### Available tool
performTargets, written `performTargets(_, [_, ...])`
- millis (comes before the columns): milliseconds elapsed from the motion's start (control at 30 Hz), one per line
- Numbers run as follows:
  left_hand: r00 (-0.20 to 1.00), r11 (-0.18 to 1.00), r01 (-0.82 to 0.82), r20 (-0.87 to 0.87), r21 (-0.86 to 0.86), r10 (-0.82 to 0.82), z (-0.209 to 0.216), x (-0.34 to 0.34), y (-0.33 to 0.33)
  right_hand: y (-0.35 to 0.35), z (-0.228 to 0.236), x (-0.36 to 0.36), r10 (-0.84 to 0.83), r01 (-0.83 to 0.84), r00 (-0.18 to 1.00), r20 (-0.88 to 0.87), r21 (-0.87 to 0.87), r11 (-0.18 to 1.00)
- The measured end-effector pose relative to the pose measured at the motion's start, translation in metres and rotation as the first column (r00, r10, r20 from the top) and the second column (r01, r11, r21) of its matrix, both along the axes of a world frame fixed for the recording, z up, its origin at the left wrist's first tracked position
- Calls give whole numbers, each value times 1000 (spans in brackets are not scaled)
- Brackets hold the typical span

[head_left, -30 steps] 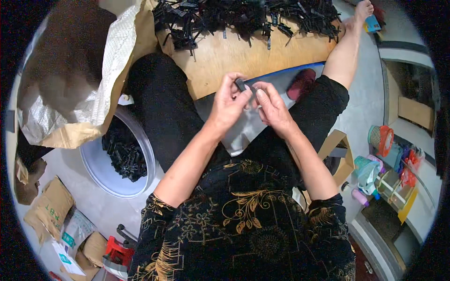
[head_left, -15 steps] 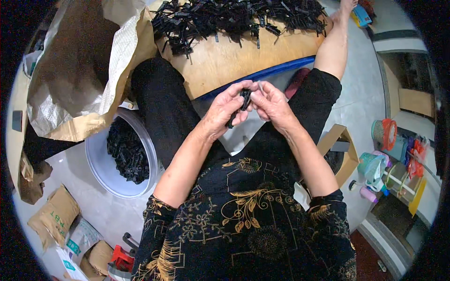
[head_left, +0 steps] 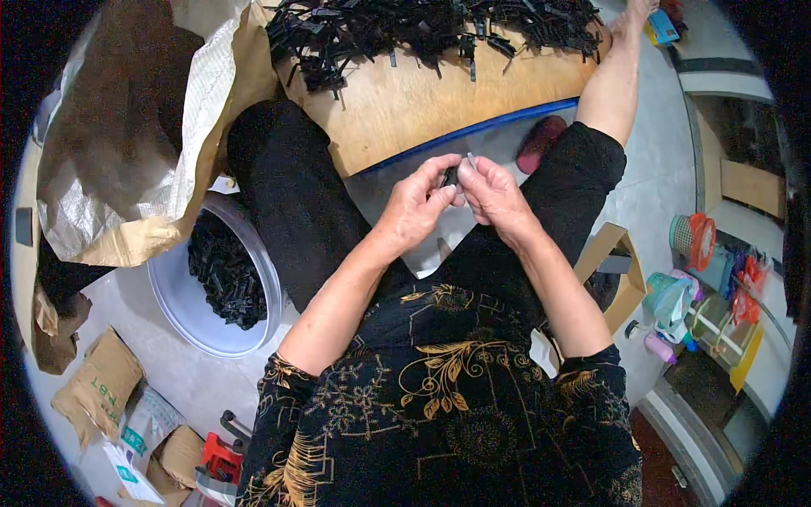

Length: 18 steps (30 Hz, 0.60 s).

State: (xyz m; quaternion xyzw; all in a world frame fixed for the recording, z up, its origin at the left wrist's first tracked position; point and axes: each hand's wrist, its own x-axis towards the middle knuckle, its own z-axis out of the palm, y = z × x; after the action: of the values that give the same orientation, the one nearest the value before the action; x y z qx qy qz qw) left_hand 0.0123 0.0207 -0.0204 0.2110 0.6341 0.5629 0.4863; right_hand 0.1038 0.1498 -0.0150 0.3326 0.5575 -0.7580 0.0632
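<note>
Close together over my lap, my two hands work on a small black plastic part (head_left: pixel 450 177). My left hand (head_left: pixel 420 203) is closed around it, its fingers covering most of the shape. My right hand (head_left: pixel 497 196) pinches a thin greyish sliver-like tool (head_left: pixel 471 159), whose tip pokes up between the fingers; its kind cannot be made out. Beyond the hands, a heap of similar black plastic parts (head_left: pixel 422 34) covers the far side of a wooden board (head_left: pixel 439 110). To my left, a white tub (head_left: pixel 173 296) holds many more black parts (head_left: pixel 226 275).
A large paper sack (head_left: pixel 211 93) gapes open above the tub. Brown packages (head_left: pixel 100 380) and a red tool-like object (head_left: pixel 221 460) lie at lower left. At right are an open cardboard box (head_left: pixel 629 283), a basket (head_left: pixel 683 237) and plastic bags. A dark red slipper (head_left: pixel 539 144) lies beyond my right knee.
The black part has turned in my left hand, and less of it shows now. My right fingers have shifted slightly, with the sliver still between them. The view has moved a little.
</note>
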Motion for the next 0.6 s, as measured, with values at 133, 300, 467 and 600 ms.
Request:
performTargets(133, [990,989,-144,16,26,144,-14,-1,2,-11,-1,5,-67,61,997,-24,-190,980])
performTargets(300, [984,984,-175,42,17,174,-18,-1,6,-19,1,-5,-84,78,996,-25,-184,980])
performTargets(467, [966,976,-213,-141,35,216,-28,0,10,-18,-2,-12,-101,101,995,9,-155,983])
performTargets(600, [963,983,-176,-212,-43,163,-17,-3,15,-14,-7,-12,-77,82,996,47,-117,990])
